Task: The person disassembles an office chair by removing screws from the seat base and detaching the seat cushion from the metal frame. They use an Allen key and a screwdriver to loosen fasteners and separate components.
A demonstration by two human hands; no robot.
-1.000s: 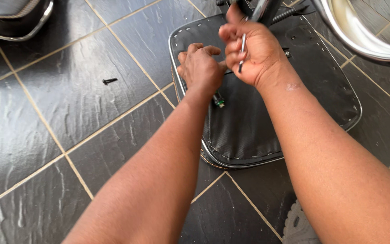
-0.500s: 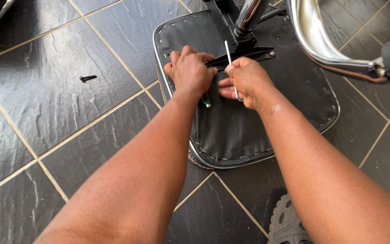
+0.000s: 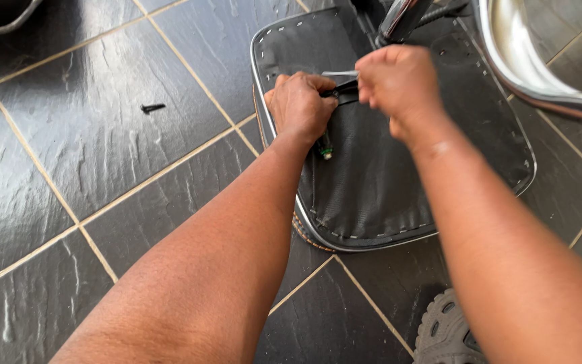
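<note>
- The floor (image 3: 102,155) of dark tiles with pale grout spreads out to the left of your left fingers and under everything else.
- The seat (image 3: 372,189), a black upturned pad with a stitched edge and a bright metal rim, lies flat on the floor; both sets of your fingers rest over its upper half.
- A chrome frame (image 3: 527,54) curves past the top right, well to the right of your right fingers.
- A chrome post (image 3: 399,17) rises from the seat just above your right fingers.
- Your left hand (image 3: 301,104) is a closed fist, knuckles up, pressing on the seat near its left rim; its fingers are curled together on a small tool whose green-tipped end (image 3: 325,152) pokes out below the heel of the hand.
- Your right hand (image 3: 399,84) is also a fist, its fingers clamped on a thin metal key (image 3: 339,73) that sticks out level toward your left fingers.
- A black bracket (image 3: 345,89) lies on the seat between your two sets of fingers, touching the left fingertips.
- A grey sole (image 3: 446,334) shows at the bottom edge, well below your right fingers.
- A black screw (image 3: 152,107) lies alone on the floor, well left of your left fingers.
</note>
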